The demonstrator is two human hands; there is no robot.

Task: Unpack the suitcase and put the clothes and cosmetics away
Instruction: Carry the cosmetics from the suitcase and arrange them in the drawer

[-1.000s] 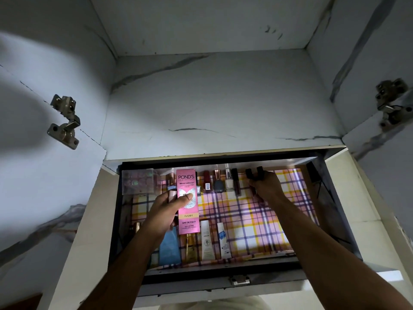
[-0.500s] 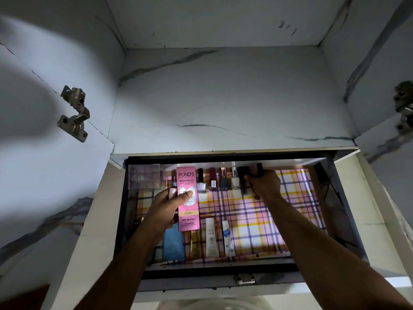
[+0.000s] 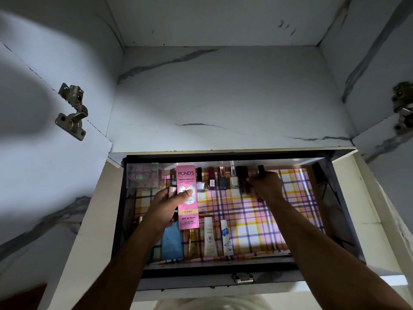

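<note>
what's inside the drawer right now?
On the drawer's plaid liner: nail polish bottles along the back, tubes in front, a clear palette back-left. The Pond's box and left hand cover more.

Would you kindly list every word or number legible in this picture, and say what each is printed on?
"POND'S": top of the pink box held in the left hand.
"BRIGHT MIRACLE": same box, below the brand.
"IVORY": yellow band on the box.
"SPF 30 PA++": below the band.
Smaller lines on the box: too small to read.
White tube and blue-labelled tube: print too small to read.
</note>
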